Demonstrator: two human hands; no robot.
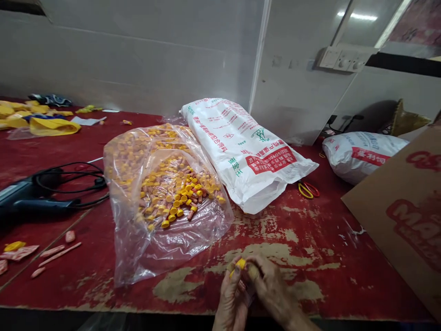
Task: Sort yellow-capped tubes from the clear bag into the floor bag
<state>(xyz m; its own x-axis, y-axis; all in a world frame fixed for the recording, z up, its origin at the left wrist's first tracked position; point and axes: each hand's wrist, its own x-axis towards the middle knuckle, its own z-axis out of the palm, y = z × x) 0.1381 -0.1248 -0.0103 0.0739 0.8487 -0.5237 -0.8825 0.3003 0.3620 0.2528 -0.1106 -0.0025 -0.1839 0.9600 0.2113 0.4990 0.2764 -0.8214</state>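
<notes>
At the table's near edge my left hand (231, 296) and my right hand (272, 289) meet, fingers pinched together around a small yellow-capped piece (240, 264). An open clear plastic bag (161, 202) full of yellow-capped small tubes lies on the red table (327, 271) ahead and to the left of my hands.
A white printed sack (241, 147) lies beside the clear bag; a second sack (361, 154) sits at the right. A cardboard box (406, 211) leans in on the right. Rubber bands (308, 189), a black corded tool (31, 195), pink scraps (51, 252) and yellow bags (37, 119) lie around.
</notes>
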